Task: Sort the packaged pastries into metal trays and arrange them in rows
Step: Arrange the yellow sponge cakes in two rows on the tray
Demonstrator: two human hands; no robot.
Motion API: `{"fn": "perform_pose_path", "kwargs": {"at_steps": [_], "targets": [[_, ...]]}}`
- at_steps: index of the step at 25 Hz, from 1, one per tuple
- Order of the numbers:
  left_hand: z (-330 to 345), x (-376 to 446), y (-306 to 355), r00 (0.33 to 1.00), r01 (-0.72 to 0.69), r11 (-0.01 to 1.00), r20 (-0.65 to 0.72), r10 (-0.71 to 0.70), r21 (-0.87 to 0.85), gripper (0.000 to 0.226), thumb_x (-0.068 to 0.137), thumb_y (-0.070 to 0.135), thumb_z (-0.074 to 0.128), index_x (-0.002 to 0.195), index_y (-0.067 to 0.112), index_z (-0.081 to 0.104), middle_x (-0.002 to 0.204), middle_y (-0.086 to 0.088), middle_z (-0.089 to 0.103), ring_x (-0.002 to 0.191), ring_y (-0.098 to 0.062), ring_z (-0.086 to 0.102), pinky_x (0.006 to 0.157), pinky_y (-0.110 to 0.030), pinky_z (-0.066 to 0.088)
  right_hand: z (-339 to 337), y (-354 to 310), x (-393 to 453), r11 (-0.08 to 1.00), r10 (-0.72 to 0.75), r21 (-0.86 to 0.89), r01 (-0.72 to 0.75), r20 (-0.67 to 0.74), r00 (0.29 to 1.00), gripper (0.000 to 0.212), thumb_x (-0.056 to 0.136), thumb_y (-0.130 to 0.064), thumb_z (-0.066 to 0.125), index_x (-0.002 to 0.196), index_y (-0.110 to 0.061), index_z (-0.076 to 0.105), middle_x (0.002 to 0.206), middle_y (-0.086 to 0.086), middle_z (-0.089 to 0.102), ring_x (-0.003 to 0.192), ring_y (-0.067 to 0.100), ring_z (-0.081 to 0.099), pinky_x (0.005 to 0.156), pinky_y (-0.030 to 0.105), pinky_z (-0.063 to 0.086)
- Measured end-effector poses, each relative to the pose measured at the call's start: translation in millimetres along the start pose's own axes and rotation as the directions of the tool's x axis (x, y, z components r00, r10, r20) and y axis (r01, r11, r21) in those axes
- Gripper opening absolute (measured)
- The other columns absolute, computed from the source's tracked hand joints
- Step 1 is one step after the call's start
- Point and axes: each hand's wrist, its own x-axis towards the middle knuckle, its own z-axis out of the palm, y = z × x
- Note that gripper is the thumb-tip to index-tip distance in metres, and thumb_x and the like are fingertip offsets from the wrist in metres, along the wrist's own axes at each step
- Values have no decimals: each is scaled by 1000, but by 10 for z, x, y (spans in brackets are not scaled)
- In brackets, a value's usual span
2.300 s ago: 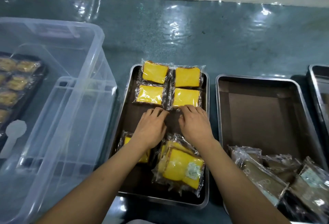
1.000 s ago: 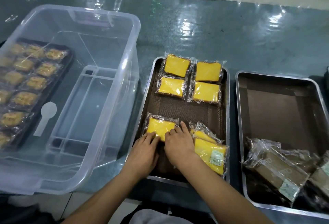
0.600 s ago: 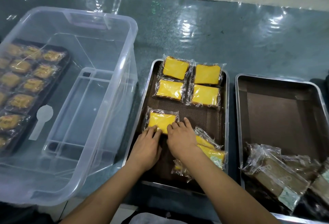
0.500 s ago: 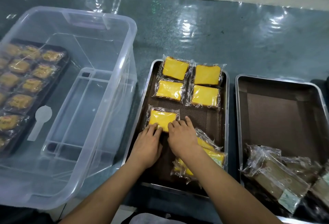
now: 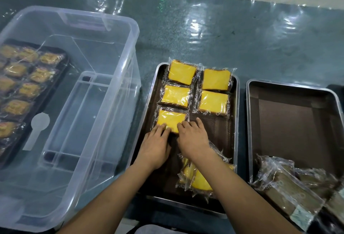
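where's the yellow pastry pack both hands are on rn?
Head view: the fifth yellow pack lies in the middle tray, left column, third row, just below the second-row pack, with the left hand and right hand touching its near edge.

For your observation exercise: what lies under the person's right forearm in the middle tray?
A loose pile of wrapped yellow pastries lies on the middle tray, partly under the right forearm. How many packs it holds is hidden by the arm.

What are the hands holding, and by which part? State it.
Nothing is gripped. Fingertips of the left hand and right hand rest on the near edge of a wrapped yellow pastry lying flat in the metal tray.
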Motion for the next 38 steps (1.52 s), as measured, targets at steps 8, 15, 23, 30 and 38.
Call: {"fn": "perform_pose_path", "kwargs": {"at_steps": [8,15,23,30,38], "targets": [[-52,-29,33,1000,-8,1000,-3,8,18,56,101,30,43,155,21,28,163,-3,21,150,-26,18,119,-43,24,-61,80,-97,996,-8,92,18,-107,994,39,106,-32,36,140,-19,48,141,2,55,134,26,46,126,47,6],[-32,-248,161,989,-127,991,-85,123,-40,50,104,32,39,153,24,33,159,2,31,144,-21,29,117,-38,28,-5,406,-486,962,147,261,-75,-268,952,39,106,-35,34,138,-24,54,130,-3,64,128,21,53,124,41,16],[50,-427,372,974,-146,949,130,188,-279,60,103,61,22,155,33,28,157,5,34,142,-18,35,116,-42,28,327,678,-1055,885,325,422,-198,-252,912,46,107,-48,24,132,-27,56,127,-1,63,118,24,56,106,42,40],[30,-520,434,942,-41,890,281,186,-454,83,89,81,30,158,39,10,159,-1,35,143,-19,34,113,-37,29,558,603,-1298,825,328,540,-167,-216,920,48,106,-51,33,146,-28,43,137,-4,51,125,18,47,104,35,42],[126,-684,249,957,5,884,257,131,-467,87,84,88,29,156,43,10,154,7,41,137,-12,39,112,-42,36,627,297,-1217,816,287,571,-89,-267,920,46,105,-47,37,145,-27,44,135,-9,47,118,11,41,101,30,42]]}}
